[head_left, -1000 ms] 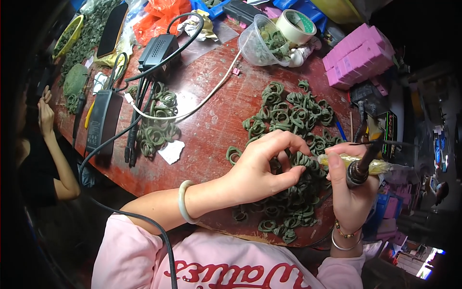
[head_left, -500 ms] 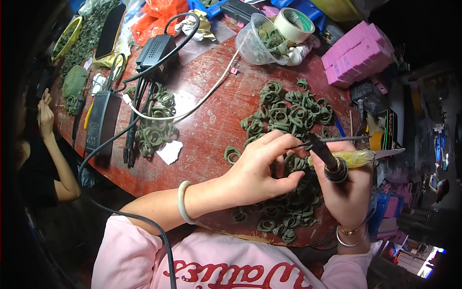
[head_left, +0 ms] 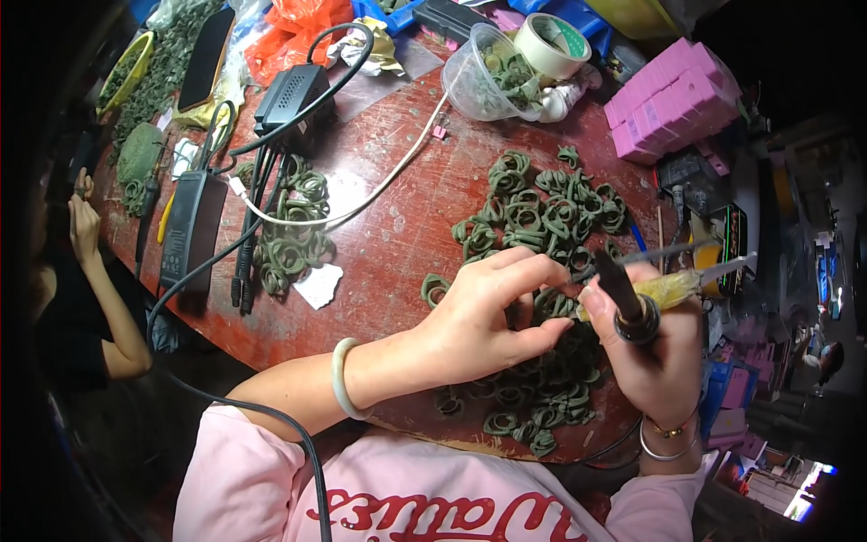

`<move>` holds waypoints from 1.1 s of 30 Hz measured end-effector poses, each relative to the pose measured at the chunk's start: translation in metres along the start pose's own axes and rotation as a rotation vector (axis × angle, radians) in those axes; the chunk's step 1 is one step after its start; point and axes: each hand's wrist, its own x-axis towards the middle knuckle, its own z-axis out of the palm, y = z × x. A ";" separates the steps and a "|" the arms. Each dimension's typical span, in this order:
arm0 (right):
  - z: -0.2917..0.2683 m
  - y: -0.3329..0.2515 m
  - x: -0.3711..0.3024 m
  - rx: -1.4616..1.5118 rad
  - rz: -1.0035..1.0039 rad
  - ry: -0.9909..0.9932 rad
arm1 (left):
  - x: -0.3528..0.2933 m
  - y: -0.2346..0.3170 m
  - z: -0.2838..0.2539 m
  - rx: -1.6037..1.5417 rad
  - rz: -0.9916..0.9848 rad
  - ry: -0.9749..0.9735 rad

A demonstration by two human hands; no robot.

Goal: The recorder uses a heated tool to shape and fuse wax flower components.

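My right hand (head_left: 664,361) is closed round a knife with a yellow wrapped handle (head_left: 666,294), its pale blade pointing right. The same hand grips a black pen-shaped tool (head_left: 623,294), its end toward me. A thin dark strip (head_left: 682,248), blurred, runs behind that tool between the two hands; which hand holds it is unclear. My left hand (head_left: 492,307) reaches in from the left, fingers curled and fingertips close to the tool; what they pinch is hidden. Beneath both hands lies a heap of dark green rings (head_left: 533,212), with more near the table's edge (head_left: 542,420).
On the red table (head_left: 384,253), a second group of green rings (head_left: 293,248) lies beside black power adapters (head_left: 194,230) and cables. Further back stand a clear plastic tub (head_left: 488,77), a tape roll (head_left: 553,47) and pink blocks (head_left: 673,99). Another person's hand (head_left: 84,226) is at far left.
My right hand has shifted slightly right and down, with the knife and black tool tilting along. My left hand stays nearly in place. The other person's hand at far left has moved a little.
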 end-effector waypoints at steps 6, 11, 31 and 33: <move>0.004 -0.006 -0.003 0.073 0.049 0.095 | 0.000 -0.003 0.003 -0.048 -0.035 0.027; -0.001 -0.006 0.000 0.108 0.072 0.125 | 0.000 -0.005 0.005 -0.153 -0.074 0.034; 0.012 -0.012 -0.011 0.174 0.145 0.249 | 0.001 0.002 0.000 -0.125 -0.171 0.016; 0.014 -0.017 -0.012 0.182 0.199 0.238 | 0.001 0.003 0.000 -0.109 -0.161 0.045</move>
